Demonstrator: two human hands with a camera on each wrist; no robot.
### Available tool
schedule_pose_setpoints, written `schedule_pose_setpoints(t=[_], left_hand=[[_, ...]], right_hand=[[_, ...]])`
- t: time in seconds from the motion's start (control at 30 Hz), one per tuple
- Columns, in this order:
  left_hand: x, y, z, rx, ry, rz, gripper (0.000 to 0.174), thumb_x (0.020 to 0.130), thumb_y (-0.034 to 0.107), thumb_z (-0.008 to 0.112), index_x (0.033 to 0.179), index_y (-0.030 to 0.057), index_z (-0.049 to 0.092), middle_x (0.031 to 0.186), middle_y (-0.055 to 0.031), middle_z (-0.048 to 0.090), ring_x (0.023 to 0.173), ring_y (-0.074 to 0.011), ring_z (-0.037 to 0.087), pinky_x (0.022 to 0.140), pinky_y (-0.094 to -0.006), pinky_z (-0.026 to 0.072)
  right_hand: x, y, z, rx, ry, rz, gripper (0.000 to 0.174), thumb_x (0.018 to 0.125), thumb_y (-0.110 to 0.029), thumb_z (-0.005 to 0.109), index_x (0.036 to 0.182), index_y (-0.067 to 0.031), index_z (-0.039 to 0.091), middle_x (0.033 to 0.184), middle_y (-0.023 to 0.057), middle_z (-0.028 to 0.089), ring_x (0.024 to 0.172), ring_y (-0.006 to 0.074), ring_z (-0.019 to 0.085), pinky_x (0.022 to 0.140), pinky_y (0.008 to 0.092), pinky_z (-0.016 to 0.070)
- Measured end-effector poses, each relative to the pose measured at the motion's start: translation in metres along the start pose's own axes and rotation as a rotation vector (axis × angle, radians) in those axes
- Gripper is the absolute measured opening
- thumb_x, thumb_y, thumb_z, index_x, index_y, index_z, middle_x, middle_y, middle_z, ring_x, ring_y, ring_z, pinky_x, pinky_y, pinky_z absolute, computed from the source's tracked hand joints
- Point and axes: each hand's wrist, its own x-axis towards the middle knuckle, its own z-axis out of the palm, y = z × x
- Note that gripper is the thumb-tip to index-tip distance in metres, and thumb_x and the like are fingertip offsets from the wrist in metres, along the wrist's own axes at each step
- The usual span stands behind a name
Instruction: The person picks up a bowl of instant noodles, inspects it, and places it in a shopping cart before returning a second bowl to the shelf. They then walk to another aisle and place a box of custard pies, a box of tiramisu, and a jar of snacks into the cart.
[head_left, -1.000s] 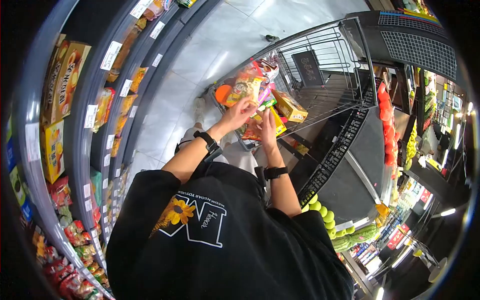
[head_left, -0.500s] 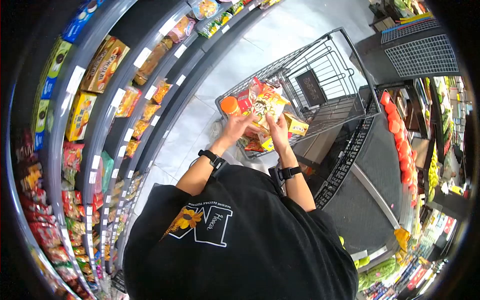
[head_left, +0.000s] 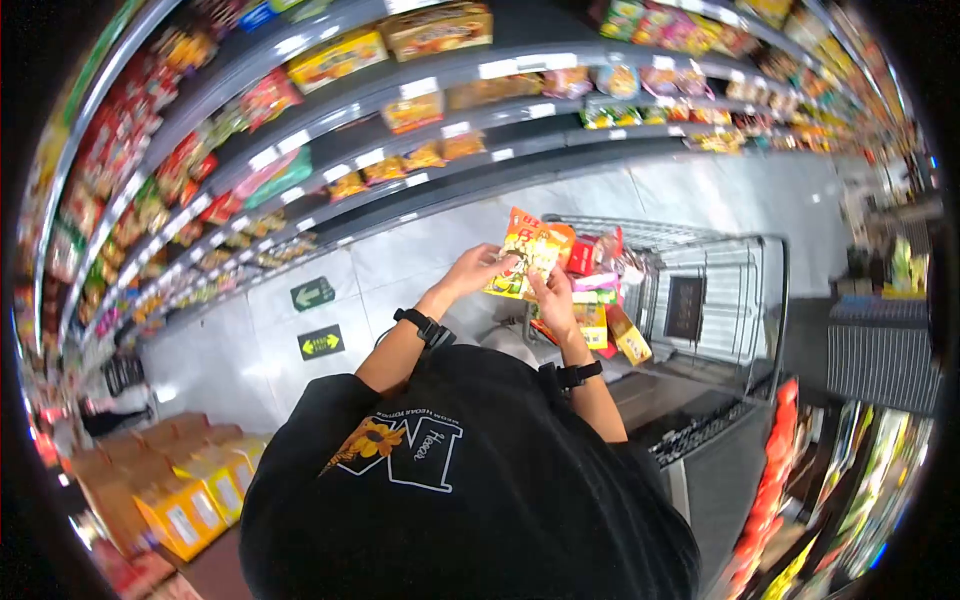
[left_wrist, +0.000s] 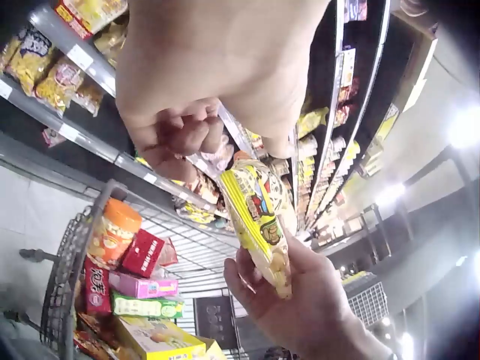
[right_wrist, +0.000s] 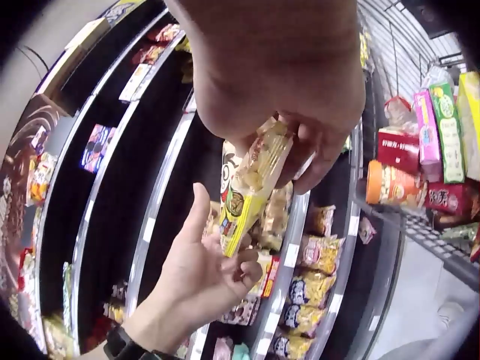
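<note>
A yellow and cream snack bag (head_left: pixel 528 254) with a cartoon print is held up in front of my body, near the cart's end. My right hand (head_left: pixel 556 303) grips one side of it, thumb on the front. At the opposite edge, my left hand (head_left: pixel 474 272) holds the bag with its fingers curled beneath and its thumb over the front. Seen from the right wrist, the bag (right_wrist: pixel 255 180) stands edge-on between the hands, and pale pieces show through its clear side. The left hand (right_wrist: pixel 196 277) has its curled fingertips at the yellow end.
A wire shopping cart (head_left: pixel 757 300) stands to the right, holding an orange-lidded jar (left_wrist: pixel 116 229), a red box (left_wrist: pixel 142 253), a yellow box (left_wrist: pixel 159 339) and other packets. Shelves of snacks (head_left: pixel 425 110) run along the far side. Yellow cartons (head_left: pixel 185 515) are stacked at lower left.
My view has swung left, so the shelves now lie ahead and the cart to the right. The bag has been lifted from over the cart's goods and moved left of them, between both hands.
</note>
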Motion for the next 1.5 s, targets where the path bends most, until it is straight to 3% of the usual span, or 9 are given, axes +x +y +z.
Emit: schedule_pose_setpoints(t=[0.07,0.23,0.4,0.87,1.07,1.17,1.37,1.47,1.5], left_hand=[[-0.020,-0.009,-0.027,-0.068,-0.032,-0.076,0.046,0.092,0.041,0.072,0.106,-0.0029,0.068,0.090,-0.0056,0.070,0.077,-0.0106,0.063,0.068,-0.0249,0.0496],[-0.075,-0.037,-0.082,-0.161,0.132,-0.087,0.034,0.092,0.034,0.074,0.088,0.0006,0.068,0.084,-0.0022,0.069,0.076,-0.0060,0.061,0.067,-0.0241,0.0491],[-0.115,-0.092,-0.130,-0.246,0.245,-0.028,0.029,0.095,0.030,0.071,0.092,0.0010,0.068,0.084,-0.0006,0.068,0.076,-0.0054,0.060,0.067,-0.0239,0.0488],[-0.286,-0.118,-0.334,-0.208,0.473,0.216,0.034,0.100,0.032,0.062,0.093,-0.0012,0.066,0.071,0.0002,0.059,0.067,-0.0053,0.049,0.061,-0.0271,0.0437],[-0.348,-0.134,-0.405,-0.109,0.604,0.207,0.034,0.099,0.032,0.063,0.090,-0.0008,0.065,0.069,0.0020,0.057,0.064,-0.0044,0.047,0.056,-0.0276,0.0410],[-0.366,-0.129,-0.416,-0.380,0.692,0.237,0.034,0.098,0.031,0.066,0.086,0.0000,0.064,0.067,0.0029,0.055,0.062,-0.0033,0.046,0.055,-0.0270,0.0391],[-0.395,-0.152,-0.457,-0.268,0.717,0.045,0.031,0.098,0.030,0.066,0.098,-0.0002,0.069,0.073,0.0039,0.061,0.065,-0.0028,0.049,0.058,-0.0228,0.0418],[-0.391,-0.180,-0.480,-0.473,0.869,0.170,0.031,0.099,0.031,0.065,0.094,0.0000,0.068,0.076,0.0035,0.063,0.066,-0.0032,0.051,0.060,-0.0212,0.0428],[-0.390,-0.191,-0.493,-0.600,0.853,0.052,0.031,0.099,0.031,0.064,0.092,0.0003,0.066,0.079,0.0018,0.064,0.069,-0.0034,0.053,0.062,-0.0219,0.0443]], right_hand=[[0.006,0.012,0.023,0.006,-0.105,0.060,0.031,0.102,-0.014,0.058,0.130,-0.0008,0.054,0.122,0.0046,0.066,0.104,0.0112,0.063,0.091,0.0288,0.0510],[0.009,0.041,0.085,0.002,-0.281,0.152,0.032,0.101,-0.015,0.059,0.129,-0.0003,0.054,0.117,0.0053,0.066,0.101,0.0098,0.061,0.088,0.0278,0.0508],[0.002,0.058,0.155,-0.121,-0.364,0.201,0.034,0.101,-0.019,0.061,0.129,-0.0005,0.055,0.114,0.0049,0.067,0.098,0.0098,0.063,0.085,0.0271,0.0519],[-0.041,0.096,0.417,-0.168,-0.472,0.076,0.028,0.103,-0.020,0.058,0.122,0.0004,0.059,0.109,0.0041,0.067,0.095,0.0085,0.062,0.083,0.0258,0.0516],[-0.039,0.113,0.509,-0.223,-0.584,0.093,0.029,0.105,-0.023,0.055,0.120,0.0010,0.060,0.108,0.0037,0.067,0.093,0.0080,0.061,0.083,0.0255,0.0511],[-0.038,0.113,0.546,-0.209,-0.627,0.116,0.029,0.105,-0.022,0.054,0.122,0.0011,0.059,0.109,0.0043,0.067,0.094,0.0080,0.062,0.083,0.0251,0.0513],[-0.031,0.133,0.599,-0.245,-0.717,0.180,0.031,0.105,-0.021,0.054,0.126,0.0016,0.058,0.109,0.0046,0.068,0.092,0.0077,0.063,0.081,0.0246,0.0519],[-0.018,0.155,0.630,-0.260,-0.785,0.229,0.030,0.105,-0.021,0.054,0.125,0.0014,0.059,0.108,0.0040,0.068,0.091,0.0070,0.062,0.080,0.0246,0.0520],[-0.013,0.164,0.641,-0.258,-0.807,0.253,0.030,0.105,-0.021,0.054,0.125,0.0013,0.059,0.108,0.0037,0.068,0.091,0.0068,0.062,0.080,0.0245,0.0519]])
